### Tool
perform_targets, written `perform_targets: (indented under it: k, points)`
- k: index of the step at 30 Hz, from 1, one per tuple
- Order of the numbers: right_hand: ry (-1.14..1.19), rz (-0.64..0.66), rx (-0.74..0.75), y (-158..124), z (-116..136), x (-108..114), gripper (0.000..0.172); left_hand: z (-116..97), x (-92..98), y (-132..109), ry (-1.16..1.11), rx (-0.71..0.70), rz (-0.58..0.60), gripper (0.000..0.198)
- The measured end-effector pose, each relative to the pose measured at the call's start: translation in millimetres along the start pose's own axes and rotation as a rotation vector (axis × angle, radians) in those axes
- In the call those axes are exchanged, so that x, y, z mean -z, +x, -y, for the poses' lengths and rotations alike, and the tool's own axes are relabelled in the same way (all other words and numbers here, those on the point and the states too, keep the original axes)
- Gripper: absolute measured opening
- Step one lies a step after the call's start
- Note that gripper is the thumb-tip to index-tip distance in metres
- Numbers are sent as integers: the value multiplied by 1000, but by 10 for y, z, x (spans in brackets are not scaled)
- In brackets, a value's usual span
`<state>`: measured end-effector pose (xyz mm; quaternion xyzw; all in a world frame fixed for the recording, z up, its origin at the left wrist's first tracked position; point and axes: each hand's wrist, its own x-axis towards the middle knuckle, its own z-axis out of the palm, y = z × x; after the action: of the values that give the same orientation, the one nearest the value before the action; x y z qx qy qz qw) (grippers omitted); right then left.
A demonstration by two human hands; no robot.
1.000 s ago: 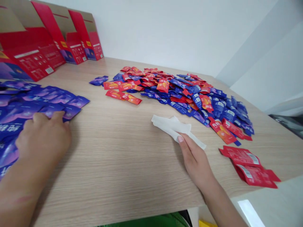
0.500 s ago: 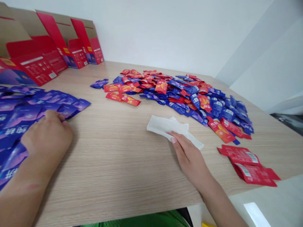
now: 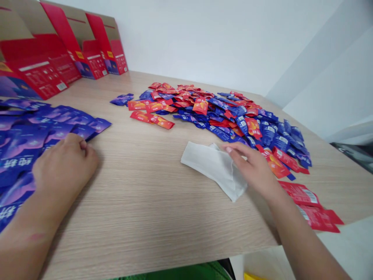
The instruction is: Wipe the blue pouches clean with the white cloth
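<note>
My left hand (image 3: 65, 167) rests at the right edge of a spread layer of blue-purple sachets (image 3: 26, 136), with its fingers curled over them. I cannot tell whether it pinches one. My right hand (image 3: 250, 165) lies extended across the right side of a crumpled white cloth (image 3: 212, 169), its fingertips near a large mixed pile of red and blue sachets (image 3: 221, 116). The cloth sits on a light wood-grain table (image 3: 151, 194). A few red sachets (image 3: 314, 214) lie at the right, partly hidden by my right forearm.
Several red-and-cardboard display boxes (image 3: 93, 66) stand open along the far left of the table, against a white wall (image 3: 204, 39). The table's near edge runs below my arms. Something green (image 3: 192, 273) and something yellow (image 3: 250, 277) show below it.
My right hand has moved up and right across the cloth, which now lies more spread out, with a corner pointing toward me. My left hand has shifted slightly right along the sachets.
</note>
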<state>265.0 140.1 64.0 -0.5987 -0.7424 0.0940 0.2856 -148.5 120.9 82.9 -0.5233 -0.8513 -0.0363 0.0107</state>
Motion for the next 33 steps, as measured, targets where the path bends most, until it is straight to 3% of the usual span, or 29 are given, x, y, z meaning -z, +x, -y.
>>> perform_targets:
  k: [5,9,21,28,33]
  points:
    - [-243,-56,-3,498,-318,-74,39,-39,31,-51,-29,-14,-6,66]
    - [-406,3,16,663,-406,-190,39,-47,60,-82,-67,-24,-32,60]
    - [-686,110,-20,754,-270,-287,32,-15,47,-109,-264,-35,-84,28]
    - [-662,60,-48,672,-224,-131,39,-78,104,-265,-321,-51,-8,30]
    - [-546,-29,-115,656,-216,49,40,-218,106,-480,-507,-174,77,26]
